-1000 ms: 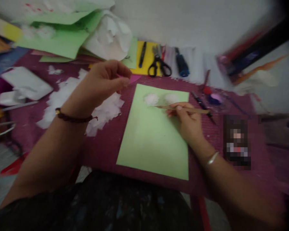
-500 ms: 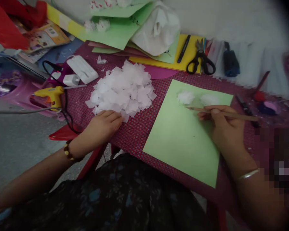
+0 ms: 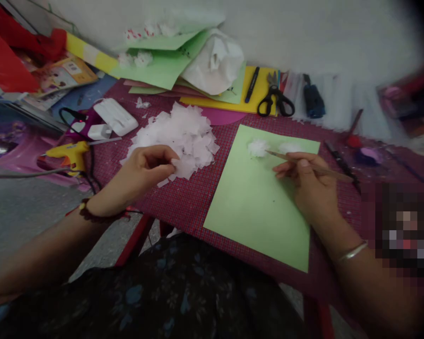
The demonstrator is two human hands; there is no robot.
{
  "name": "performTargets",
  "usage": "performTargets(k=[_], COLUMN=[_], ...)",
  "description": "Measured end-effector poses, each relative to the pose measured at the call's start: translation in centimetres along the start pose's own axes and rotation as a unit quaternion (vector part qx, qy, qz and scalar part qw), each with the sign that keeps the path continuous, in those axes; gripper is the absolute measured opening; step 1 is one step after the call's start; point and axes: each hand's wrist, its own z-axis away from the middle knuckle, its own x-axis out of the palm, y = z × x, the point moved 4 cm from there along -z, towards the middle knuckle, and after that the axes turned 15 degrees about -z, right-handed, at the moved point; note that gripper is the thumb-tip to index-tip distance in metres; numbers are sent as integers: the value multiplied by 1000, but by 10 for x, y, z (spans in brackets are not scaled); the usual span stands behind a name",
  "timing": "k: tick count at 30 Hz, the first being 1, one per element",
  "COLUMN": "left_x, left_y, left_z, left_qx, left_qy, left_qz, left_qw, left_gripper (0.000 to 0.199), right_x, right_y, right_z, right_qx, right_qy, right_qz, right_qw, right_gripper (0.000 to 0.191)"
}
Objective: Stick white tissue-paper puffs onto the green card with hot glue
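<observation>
My left hand (image 3: 144, 172) is raised at the near edge of a heap of white paper squares (image 3: 187, 136), thumb and forefinger pinched on a small white paper piece (image 3: 175, 163). In my right hand (image 3: 313, 183) is a thin wooden stick (image 3: 325, 173), held like a pencil above the green sheet (image 3: 257, 202). Its pointed tip is close to a white fluffy paper tuft (image 3: 257, 147) at the sheet's far side. A second white tuft (image 3: 289, 146) lies beyond my right fingers.
Black scissors (image 3: 275, 96) and a dark pen (image 3: 252, 84) rest on yellow paper (image 3: 263, 77) at the back. A yellow glue gun (image 3: 70, 155) and a white adapter (image 3: 116, 117) lie left. Folded green sheets (image 3: 155, 66) and a blue-black stapler-like tool (image 3: 313, 99) are farther back.
My left hand has lifted from the heap's edge and now pinches a paper piece. My right hand still holds the stick over the sheet. The whole view has shifted slightly.
</observation>
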Motion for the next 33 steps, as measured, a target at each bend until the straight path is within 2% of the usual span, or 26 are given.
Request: performTargets(k=[3,6,10,13,16,18,20,22,24,27,30,33], left_x=[30,72,120,140,142,133,117,100,91,96,109,117], left_y=[24,50,70,75,80,83,84,81,72,51,34,26], left_z=[-24,-50,-74,-79,-84,-92,-107,-124,-138,-148,-150,-151], left_qx=[-36,-16,12,-9,5,32,57,80,80,57,58,69], left_qy=[-115,-202,-248,-255,-241,-215,-161,-97,-73,-112,-184,-236], left_qz=[129,137,150,205,228,209,195,196,195,174,125,70], left_qw=[984,970,957,945,943,954,966,972,975,977,973,967], left_gripper=[7,7,5,12,19,18,16,15,15,11,12,18], right_x=[19,36,37,29,24,21,16,8,-2,-11,-11,-5], right_y=[-9,-17,-18,-15,-11,-11,-13,-14,-13,-7,-1,3], right_z=[10,16,16,12,8,4,1,-3,-6,-10,-13,-16], right_qx=[37,68,96,73,45,33,18,7,11,24,21,17], right_qy=[-35,-82,-105,-83,-71,-66,-53,-37,-30,-37,-60,-92], right_qz=[-7,-37,-21,13,39,44,31,12,18,68,99,104], right_qw=[999,994,990,994,996,996,998,999,999,997,993,990], right_gripper=[19,22,31,32,29,24,19,25,38,46,39,33])
